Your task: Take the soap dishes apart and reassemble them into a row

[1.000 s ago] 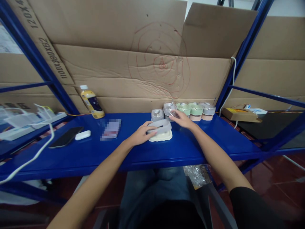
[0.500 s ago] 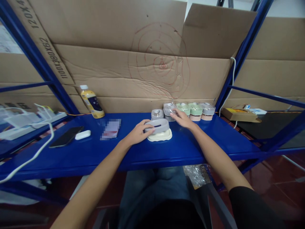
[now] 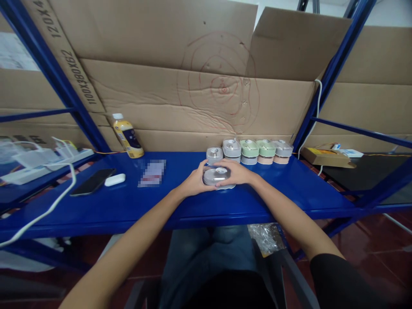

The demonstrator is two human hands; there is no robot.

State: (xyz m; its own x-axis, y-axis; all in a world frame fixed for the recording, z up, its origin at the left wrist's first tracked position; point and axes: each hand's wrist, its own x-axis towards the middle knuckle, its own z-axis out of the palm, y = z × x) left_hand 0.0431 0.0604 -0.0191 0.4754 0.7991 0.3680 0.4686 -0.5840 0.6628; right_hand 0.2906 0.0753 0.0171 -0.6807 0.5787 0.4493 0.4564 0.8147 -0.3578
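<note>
Between my two hands is a small grey box with a clear lid (image 3: 216,175), just above the blue shelf. My left hand (image 3: 193,182) wraps its left side, thumb at the front. From the right, my right hand (image 3: 240,172) grips the same box, its fingers over the far side and its thumb near the front. A cream-coloured piece (image 3: 228,187) shows only a rim under the box; whether they touch, I cannot tell. Just behind my hands stands a single low box with a clear lid (image 3: 214,154), beside a taller grey box (image 3: 232,148).
Stacked green boxes (image 3: 249,148) and a grey-and-pink stack (image 3: 282,150) continue the row along the cardboard wall. Leftward are a yellow drink bottle (image 3: 128,136), a blurred-out flat item (image 3: 152,173), a white case (image 3: 115,180) and a dark phone (image 3: 93,182). A white cable (image 3: 61,195) hangs across the left.
My right hand has come from the back row to the front box and now grips it with my left. A clear lid now covers the grey piece, which showed an open slot before.
</note>
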